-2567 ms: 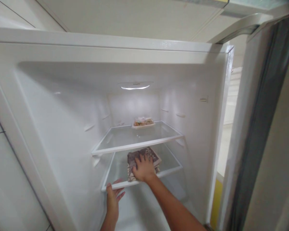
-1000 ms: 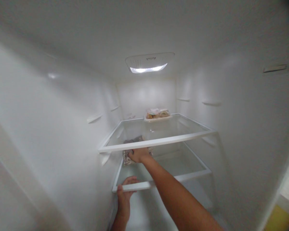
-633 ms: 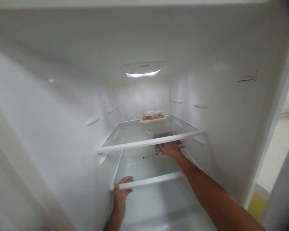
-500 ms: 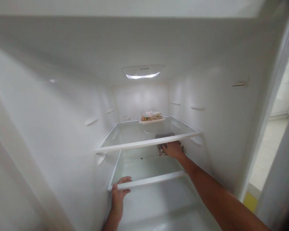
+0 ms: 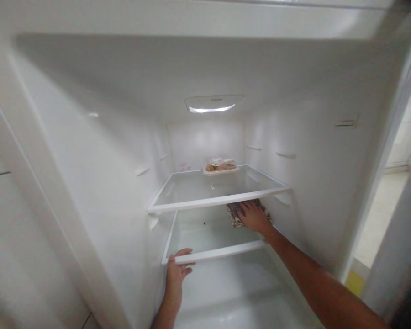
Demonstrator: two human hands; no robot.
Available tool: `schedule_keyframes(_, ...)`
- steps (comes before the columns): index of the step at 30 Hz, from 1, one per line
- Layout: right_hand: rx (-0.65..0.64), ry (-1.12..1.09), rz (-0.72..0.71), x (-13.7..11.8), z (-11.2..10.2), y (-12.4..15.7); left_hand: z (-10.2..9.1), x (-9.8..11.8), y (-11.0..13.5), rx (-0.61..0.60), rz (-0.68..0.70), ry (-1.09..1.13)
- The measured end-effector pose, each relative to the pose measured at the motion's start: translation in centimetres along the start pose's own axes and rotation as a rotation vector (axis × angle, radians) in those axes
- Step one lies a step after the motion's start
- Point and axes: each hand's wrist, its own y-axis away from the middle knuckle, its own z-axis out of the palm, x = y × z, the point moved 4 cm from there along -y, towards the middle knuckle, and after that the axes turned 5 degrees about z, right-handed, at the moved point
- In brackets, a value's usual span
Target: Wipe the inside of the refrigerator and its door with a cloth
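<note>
Inside an open refrigerator, my left hand is wrapped around the front left corner of the lower glass shelf. The thumb side lies over the white front trim, with fingers above and below it. On the right part of that shelf, my right hand rests over a brown-and-white patterned cloth, fingers spread across it. Part of the cloth is hidden by the hand and by the trim of the upper glass shelf. A small dark spot is on or behind the lower shelf.
Toward the back of the upper shelf sits a plastic-wrapped food tray. A lit lamp is set in the ceiling. Moulded shelf ledges stick out from both side walls. The refrigerator door stands at the right.
My right hand and the cloth have slid a little toward the front of the lower shelf. My left hand stays on its corner. The view has shifted slightly.
</note>
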Motion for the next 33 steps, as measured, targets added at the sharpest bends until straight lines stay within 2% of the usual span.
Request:
schedule_keyframes(5, 0.000, 0.017, 0.079, -0.8, -0.2, 2.5, 0.2, 0.4, 0.4, 0.007, -0.019, -0.015)
schedule_keyframes(9, -0.039, -0.020, 0.111, -3.1, -0.6, 5.5, 0.2, 0.2, 0.4, 0.004, -0.017, 0.012)
schedule_keyframes(13, -0.149, -0.147, -0.044, -7.5, -1.7, 8.5, 0.0, -0.3, 0.5, 0.030, -0.043, 0.025)
schedule_keyframes(18, -0.274, -0.309, -0.305, -15.4, -2.7, 10.3, 0.2, -1.0, 0.8, 0.157, -0.108, 0.184)
schedule_keyframes(21, -0.309, -0.365, -0.413, -19.9, -2.3, 9.3, 0.1, -1.4, 0.7, 0.221, -0.105, 0.260)
schedule_keyframes(24, -0.323, -0.365, -0.422, -22.6, -1.2, 7.0, -0.6, -1.9, 0.1, 0.246, -0.170, 0.198)
schedule_keyframes(27, -0.296, -0.349, -0.359, -23.7, 0.2, 4.1, -1.3, -2.5, -0.5, 0.215, -0.224, 0.123)
schedule_keyframes(30, -0.258, -0.357, -0.299, -24.2, 1.3, 1.5, -1.6, -2.8, -1.0, 0.130, -0.156, 0.095)
schedule_keyframes(33, -0.250, -0.374, -0.260, -24.7, 2.0, -0.4, -2.0, -3.4, -1.4, 0.122, -0.109, 0.082)
